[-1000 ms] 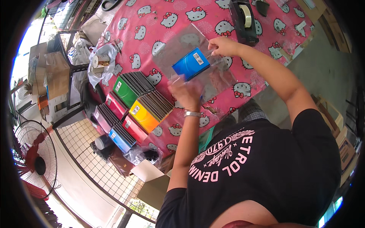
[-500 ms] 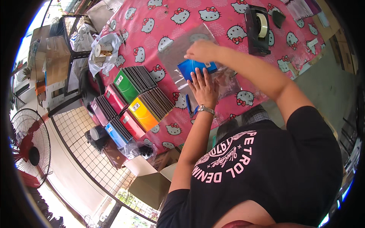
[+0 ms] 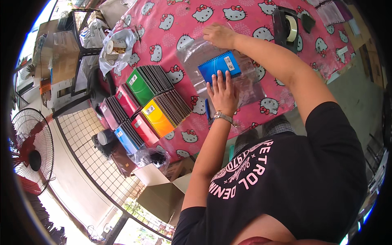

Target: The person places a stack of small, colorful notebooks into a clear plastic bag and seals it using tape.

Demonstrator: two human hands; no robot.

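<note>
Notebook point(image 3: 219, 66), blue, spiral-bound, already inside clear bag point(image 3: 245, 87), lying flat on pink cartoon-cat tablecloth point(image 3: 249, 16). Left hand point(image 3: 223, 92) open, palm down, fingers spread, pressing on bag just below notebook's lower edge. Right hand point(image 3: 219, 34) at bag's far end, fingers curled onto the plastic; pinching the edge or just pressing it down — cannot tell. Bag mouth: sealed or not, can't tell; plastic looks wrinkled, not yet flattened.

Judgement: insertion done for this one, smoothing or closing probably left. Tape dispenser point(image 3: 286, 26) well apart at far right of table, untouched by either hand.

Backlog: rows of spiral notebooks at left edge of table — green stack point(image 3: 141, 85), yellow stack point(image 3: 157, 116), red stack point(image 3: 124, 100), pink stack point(image 3: 107, 112), blue stack point(image 3: 122, 136) — all look unbagged. No finished bagged pile visible. So likely early-to-mid in the batch, most units remaining.

Off-table: open cardboard box point(image 3: 163, 192) on floor below, red fan point(image 3: 32, 155) at left.
</note>
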